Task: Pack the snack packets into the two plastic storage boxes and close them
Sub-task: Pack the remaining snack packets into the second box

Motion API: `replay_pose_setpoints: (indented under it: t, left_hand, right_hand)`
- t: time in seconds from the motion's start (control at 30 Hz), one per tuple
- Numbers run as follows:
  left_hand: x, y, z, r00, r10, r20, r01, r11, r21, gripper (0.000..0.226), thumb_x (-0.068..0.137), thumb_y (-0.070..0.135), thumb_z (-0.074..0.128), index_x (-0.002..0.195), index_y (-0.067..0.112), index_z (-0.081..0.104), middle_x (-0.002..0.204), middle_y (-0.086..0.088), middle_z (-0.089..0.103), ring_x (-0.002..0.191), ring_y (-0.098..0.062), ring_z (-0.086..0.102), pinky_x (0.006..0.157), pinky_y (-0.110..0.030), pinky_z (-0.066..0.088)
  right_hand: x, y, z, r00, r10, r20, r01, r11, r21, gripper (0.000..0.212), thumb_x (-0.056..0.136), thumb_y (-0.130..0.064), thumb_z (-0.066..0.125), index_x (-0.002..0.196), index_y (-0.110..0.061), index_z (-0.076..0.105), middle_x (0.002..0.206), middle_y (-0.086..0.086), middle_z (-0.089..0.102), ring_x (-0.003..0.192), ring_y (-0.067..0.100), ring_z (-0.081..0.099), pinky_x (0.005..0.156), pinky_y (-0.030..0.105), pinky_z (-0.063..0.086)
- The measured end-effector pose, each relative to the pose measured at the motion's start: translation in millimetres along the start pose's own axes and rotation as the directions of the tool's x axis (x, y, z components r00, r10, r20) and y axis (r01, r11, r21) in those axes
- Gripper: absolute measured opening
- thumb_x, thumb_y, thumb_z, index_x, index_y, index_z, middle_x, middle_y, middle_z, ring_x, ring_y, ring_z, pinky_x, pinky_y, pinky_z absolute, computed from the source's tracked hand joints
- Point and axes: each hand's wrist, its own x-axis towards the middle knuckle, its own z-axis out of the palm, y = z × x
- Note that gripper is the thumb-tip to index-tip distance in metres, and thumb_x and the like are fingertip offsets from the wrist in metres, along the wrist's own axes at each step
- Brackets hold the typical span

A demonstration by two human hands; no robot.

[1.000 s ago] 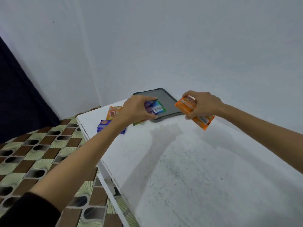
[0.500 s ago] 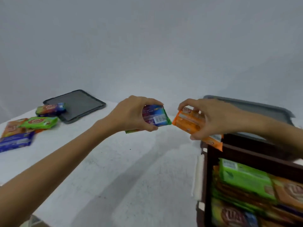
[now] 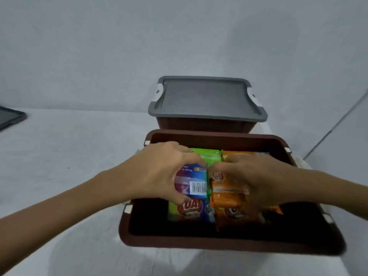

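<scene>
An open brown storage box (image 3: pixel 219 245) stands in front of me with several snack packets inside. My left hand (image 3: pixel 159 172) grips a blue and purple packet (image 3: pixel 194 181) over the box's left half. Beside it my right hand (image 3: pixel 249 176) grips an orange packet (image 3: pixel 225 193) over the right half. The two packets touch side by side. Under them lie a green packet (image 3: pixel 207 155), a green-blue packet (image 3: pixel 189 211) and more orange ones (image 3: pixel 239 215). Behind the open box stands a second brown box (image 3: pixel 203 125) shut by a grey lid (image 3: pixel 205 97).
The boxes rest on a white table (image 3: pixel 69 156) against a pale wall. A loose grey lid (image 3: pixel 11 118) lies at the far left edge of the view. White latches (image 3: pixel 127 208) hang on the open box's sides.
My view swung right from the table's left end to the boxes. Both hands carried their packets over and down into the open box. The loose packets at the left are out of view.
</scene>
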Motion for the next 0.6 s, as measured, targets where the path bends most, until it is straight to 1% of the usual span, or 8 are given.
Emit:
replay_pose_setpoints:
  t: [0.13,0.2,0.27,0.33,0.4,0.5,0.53,0.6]
  left_hand:
    - [19,24,20,0.994,0.059,0.089,-0.068,0.992,0.105,0.063,0.074,0.049,0.067,0.127,0.03,0.04,0.119,0.007,0.055,0.105,-0.013,0.053,0.082,-0.023,0.041]
    - [27,31,32,0.991,0.053,0.12,-0.07,0.988,0.134,0.06,0.076,0.045,0.066,0.124,0.023,0.039,0.119,0.0,0.054,0.105,-0.019,0.054,0.085,-0.031,0.045]
    - [34,37,44,0.986,0.046,0.16,-0.08,0.973,0.216,0.06,0.078,0.039,0.065,0.126,0.018,0.035,0.123,-0.006,0.051,0.108,-0.025,0.052,0.086,-0.036,0.044]
    - [37,41,52,0.986,0.066,0.156,-0.115,0.935,0.335,0.062,0.08,0.036,0.065,0.127,0.014,0.032,0.123,-0.011,0.05,0.106,-0.029,0.053,0.08,-0.038,0.045]
    - [36,41,56,0.98,0.09,0.177,-0.159,0.888,0.431,0.061,0.077,0.035,0.069,0.123,0.012,0.035,0.114,-0.013,0.056,0.098,-0.029,0.058,0.072,-0.036,0.047]
    - [34,37,57,0.967,0.126,0.222,-0.219,0.855,0.469,0.062,0.054,0.042,0.081,0.101,0.014,0.051,0.09,-0.006,0.063,0.076,-0.021,0.062,0.054,-0.029,0.045]
    - [35,35,58,0.967,0.143,0.212,-0.229,0.856,0.464,0.057,0.054,0.04,0.08,0.098,0.015,0.055,0.091,-0.005,0.062,0.077,-0.02,0.061,0.052,-0.028,0.045]
    - [36,35,59,0.968,0.145,0.202,-0.225,0.861,0.457,0.049,0.063,0.033,0.077,0.104,0.014,0.057,0.104,-0.007,0.058,0.087,-0.022,0.06,0.055,-0.031,0.047]
  right_hand:
    - [-6,7,26,0.997,0.016,0.069,-0.008,0.994,-0.11,0.088,0.075,-0.039,0.069,0.14,-0.044,0.01,0.14,-0.006,0.031,0.124,0.017,0.04,0.099,0.034,0.04]
    - [-8,9,37,0.996,0.02,0.088,-0.008,0.991,-0.136,0.083,0.08,-0.037,0.064,0.142,-0.042,0.009,0.143,-0.002,0.029,0.127,0.02,0.038,0.098,0.035,0.039]
    - [-9,10,48,0.998,0.027,0.059,-0.018,0.99,-0.141,0.076,0.086,-0.037,0.058,0.143,-0.037,0.008,0.144,0.0,0.029,0.128,0.021,0.036,0.098,0.033,0.038]
    - [-7,8,58,0.999,0.039,0.025,-0.035,0.99,-0.135,0.07,0.09,-0.033,0.053,0.145,-0.032,0.008,0.144,0.003,0.028,0.128,0.022,0.036,0.096,0.033,0.039]
    - [-8,5,65,0.999,0.038,-0.008,-0.039,0.991,-0.127,0.067,0.092,-0.027,0.052,0.145,-0.029,0.01,0.143,0.005,0.027,0.126,0.024,0.038,0.092,0.034,0.042]
    - [-8,3,64,0.998,0.042,-0.052,-0.047,0.994,-0.098,0.066,0.09,-0.026,0.055,0.143,-0.028,0.015,0.141,0.003,0.029,0.123,0.023,0.04,0.088,0.033,0.043]
    - [-8,3,63,0.997,0.044,-0.061,-0.05,0.995,-0.088,0.067,0.089,-0.026,0.055,0.143,-0.027,0.016,0.141,0.002,0.03,0.124,0.022,0.04,0.089,0.032,0.042]
    - [-9,4,62,0.997,0.056,-0.06,-0.06,0.996,-0.062,0.066,0.09,-0.027,0.054,0.144,-0.023,0.017,0.143,0.001,0.031,0.126,0.021,0.039,0.095,0.032,0.041]
